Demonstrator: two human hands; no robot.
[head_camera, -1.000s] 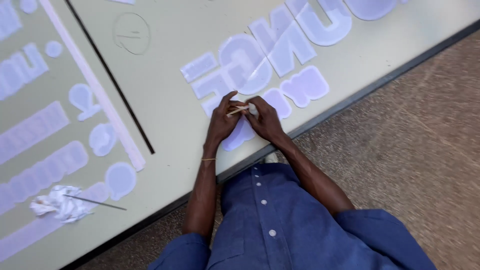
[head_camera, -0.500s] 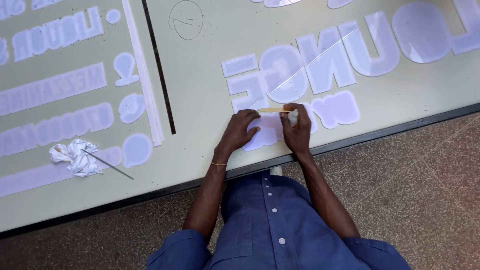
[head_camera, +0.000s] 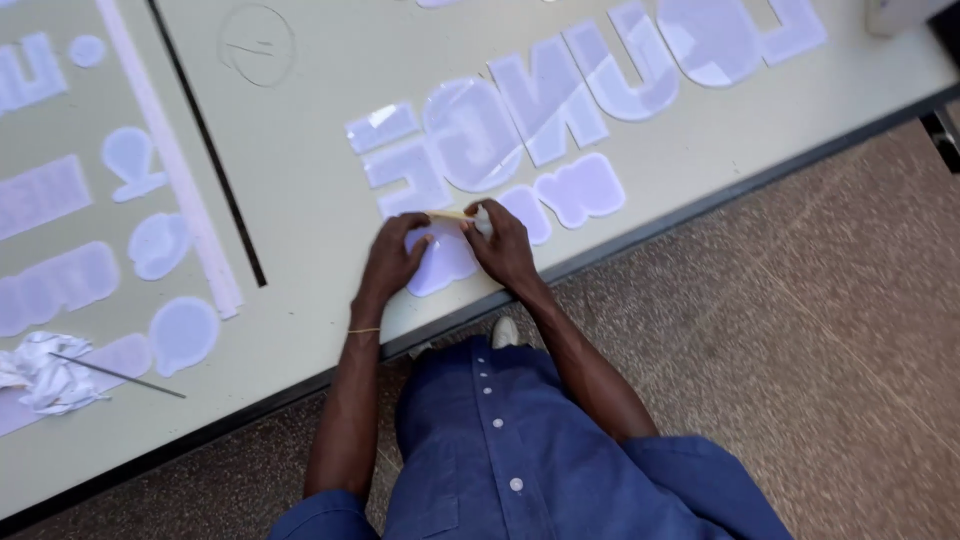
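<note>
Both hands shifted right; right hand (head_camera: 505, 245) grips half-hidden stick (head_camera: 450, 215), left hand (head_camera: 392, 258) flat

A single head-worn camera looks steeply down, fairly near, over the worktable (head_camera: 300, 200) edge, apparently slightly tilted.

Both arms stretched forward and converging, elbows bent outward, forearms bare below rolled blue sleeves. Left hand (head_camera: 393, 258) lying palm down, fingers spread slightly and pressed flat, thin band around the wrist. Right hand (head_camera: 503, 243) close beside it, knuckles up, fingers curled inward, thumb and forefinger pinched together in a closed grip at the tip nearest the left hand. Fingertips of the two hands nearly meeting, wrists apart. Left forearm running almost straight up from the shoulder; right forearm angled in from the right, wrist bent a little toward the left hand.
</note>
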